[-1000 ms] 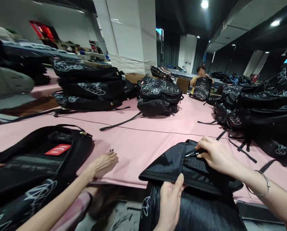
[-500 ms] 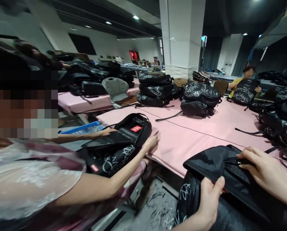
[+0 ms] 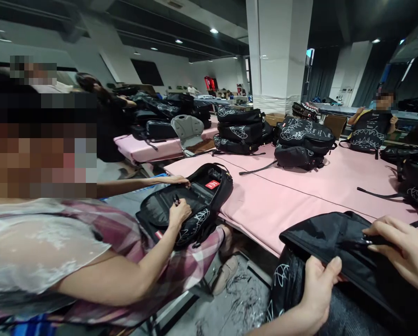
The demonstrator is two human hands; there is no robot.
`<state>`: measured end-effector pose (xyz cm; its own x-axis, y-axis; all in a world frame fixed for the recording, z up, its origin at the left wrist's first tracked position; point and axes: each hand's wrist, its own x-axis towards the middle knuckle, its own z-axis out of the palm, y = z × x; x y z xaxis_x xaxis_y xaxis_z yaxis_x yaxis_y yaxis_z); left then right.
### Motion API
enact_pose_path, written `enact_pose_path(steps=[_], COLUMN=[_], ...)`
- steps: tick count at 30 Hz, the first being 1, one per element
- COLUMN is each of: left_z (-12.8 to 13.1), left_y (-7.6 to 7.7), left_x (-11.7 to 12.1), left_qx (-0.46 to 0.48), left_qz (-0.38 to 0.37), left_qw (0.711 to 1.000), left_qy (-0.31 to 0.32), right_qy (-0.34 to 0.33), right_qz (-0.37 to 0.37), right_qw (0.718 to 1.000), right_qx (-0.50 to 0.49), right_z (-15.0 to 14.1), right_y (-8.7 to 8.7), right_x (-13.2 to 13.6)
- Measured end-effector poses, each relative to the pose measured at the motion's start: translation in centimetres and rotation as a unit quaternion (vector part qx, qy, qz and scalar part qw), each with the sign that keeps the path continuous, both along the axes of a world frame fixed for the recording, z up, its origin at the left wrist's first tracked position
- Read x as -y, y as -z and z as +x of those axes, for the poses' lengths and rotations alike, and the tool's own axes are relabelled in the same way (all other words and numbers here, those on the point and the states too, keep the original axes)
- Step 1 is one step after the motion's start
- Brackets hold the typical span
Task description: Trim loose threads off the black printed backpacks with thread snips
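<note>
Head view shows me black backpack [image 3: 281, 280] at the pink table's [image 3: 261, 214] near edge, left hand [image 3: 316, 287] pinching its flap [image 3: 317, 231], right hand [image 3: 400, 240] gripping apparently small snips [image 3: 365, 241], which could nick the fabric if they slip.

Black fabric backpack with white scribbles [image 3: 330, 233], at the near edge of the pink cloth-covered counter [image 3: 251, 205], cut off below; right fingers [image 3: 384, 227] mostly hide a small dark tool [image 3: 367, 242].

The person's left hand [image 3: 316, 291] is bare, its thumb [image 3: 332, 270] smooth and rounded at the tip. Behind that grip, the slim forearm [image 3: 286, 323] is uncovered too. The right hand [image 3: 407, 247], also bare, has slender fingers [image 3: 384, 227].
</note>
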<state>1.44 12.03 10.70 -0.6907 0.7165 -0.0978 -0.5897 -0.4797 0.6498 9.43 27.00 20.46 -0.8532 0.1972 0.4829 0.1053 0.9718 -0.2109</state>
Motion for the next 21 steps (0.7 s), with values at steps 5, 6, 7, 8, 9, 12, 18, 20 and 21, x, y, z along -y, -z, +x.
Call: enact_pose_path(steps=[5, 6, 7, 8, 9, 12, 18, 20, 21], left_z=[-0.8, -1.0, -1.1, -1.2, -1.2, -1.4, -1.4, -1.5, -1.6], left_y=[-0.4, -0.3, -0.2, 0.0, 0.1, 0.4, 0.0, -0.1, -0.1], left_x=[-0.2, -0.4, -0.5, -0.7, -0.8, -1.0, -0.7, -0.6, -0.5], left_qx=[-0.004, -0.008, -0.012, -0.016, -0.019, -0.023, -0.011, -0.006, -0.004], left_qz=[-0.040, -0.045, -0.050, -0.053, -0.055, -0.063, -0.079, -0.080, -0.081], left_qw=[0.999, 0.999, 0.999, 0.998, 0.998, 0.997, 0.997, 0.997, 0.997], left_qy=[-0.002, -0.001, 0.000, 0.004, 0.009, 0.024, 0.009, 0.006, 0.007], right_qy=[0.030, 0.035, 0.039, 0.044, 0.048, 0.048, 0.023, 0.032, 0.042], right_qz=[-0.055, -0.062, -0.069, -0.073, -0.075, -0.073, -0.080, -0.081, -0.079], right_qw=[0.997, 0.997, 0.996, 0.996, 0.996, 0.996, 0.997, 0.996, 0.996], right_qx=[0.037, 0.033, 0.027, 0.021, 0.015, 0.006, 0.002, -0.002, -0.004], right_z=[2.1, 2.6, 2.9, 3.2, 3.4, 3.5, 3.0, 2.9, 3.0], right_y=[0.6, 0.8, 0.9, 1.0, 1.1, 0.9, 0.4, 0.3, 0.3], right_x=[-1.0, -1.1, -1.2, -1.1, -1.1, -0.7, 1.3, 1.7, 1.7])
